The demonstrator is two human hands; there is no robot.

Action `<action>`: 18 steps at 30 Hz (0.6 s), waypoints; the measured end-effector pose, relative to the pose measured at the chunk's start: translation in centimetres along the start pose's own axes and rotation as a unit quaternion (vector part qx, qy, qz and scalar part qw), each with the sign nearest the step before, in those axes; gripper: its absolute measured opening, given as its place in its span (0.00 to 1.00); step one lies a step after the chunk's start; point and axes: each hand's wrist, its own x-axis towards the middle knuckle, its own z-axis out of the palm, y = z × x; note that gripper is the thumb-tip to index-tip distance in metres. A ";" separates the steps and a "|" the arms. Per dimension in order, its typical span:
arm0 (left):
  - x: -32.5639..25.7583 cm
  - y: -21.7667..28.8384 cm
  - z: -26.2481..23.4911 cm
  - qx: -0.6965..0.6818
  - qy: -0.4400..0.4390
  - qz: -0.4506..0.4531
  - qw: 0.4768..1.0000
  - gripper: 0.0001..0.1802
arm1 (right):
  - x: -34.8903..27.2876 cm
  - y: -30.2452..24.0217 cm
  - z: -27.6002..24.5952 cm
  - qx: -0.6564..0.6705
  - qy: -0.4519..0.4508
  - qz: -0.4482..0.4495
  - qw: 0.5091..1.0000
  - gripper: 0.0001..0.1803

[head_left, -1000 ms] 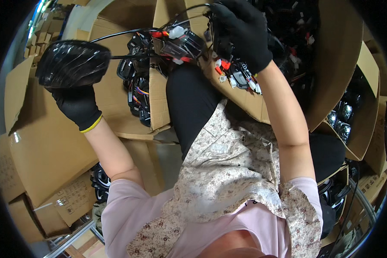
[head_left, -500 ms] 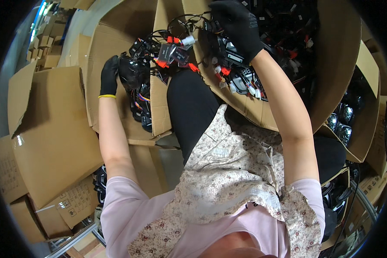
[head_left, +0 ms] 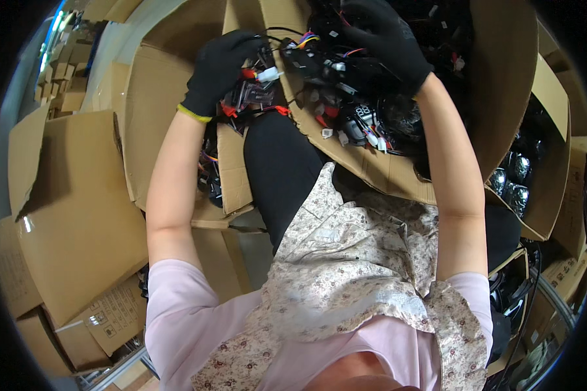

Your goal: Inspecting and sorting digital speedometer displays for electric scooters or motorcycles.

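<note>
Our left hand bends over the wired parts, which lie where two cartons meet; our right hand is over the dark pile. We cannot tell whether either grip is closed. We judge the plastic light, stiff and slippery, so better hold the body, not the wires. Black fingertips blend into the pile, whose top is cut off.

From here I see the gloved left hand curled beside a white connector. The gloved right hand hangs over wired display units in a large cardboard carton.
</note>
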 end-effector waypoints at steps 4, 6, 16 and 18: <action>0.3 2.9 -1.6 -0.117 -0.040 -0.237 0.964 0.16 | -6.2 7.2 -2.4 -0.193 -0.106 0.039 0.975 0.49; -0.1 3.0 -1.2 -0.147 -0.037 -0.255 0.955 0.14 | -7.7 7.9 -1.1 -0.247 -0.119 0.070 0.959 0.49; -1.7 2.9 -2.7 0.016 -0.024 -0.036 0.999 0.14 | -6.4 7.6 -2.2 -0.294 -0.027 -0.029 0.955 0.17; -1.7 4.1 -3.3 -0.001 0.001 -0.039 0.999 0.15 | -6.6 6.8 -3.9 -0.329 0.041 -0.078 0.940 0.14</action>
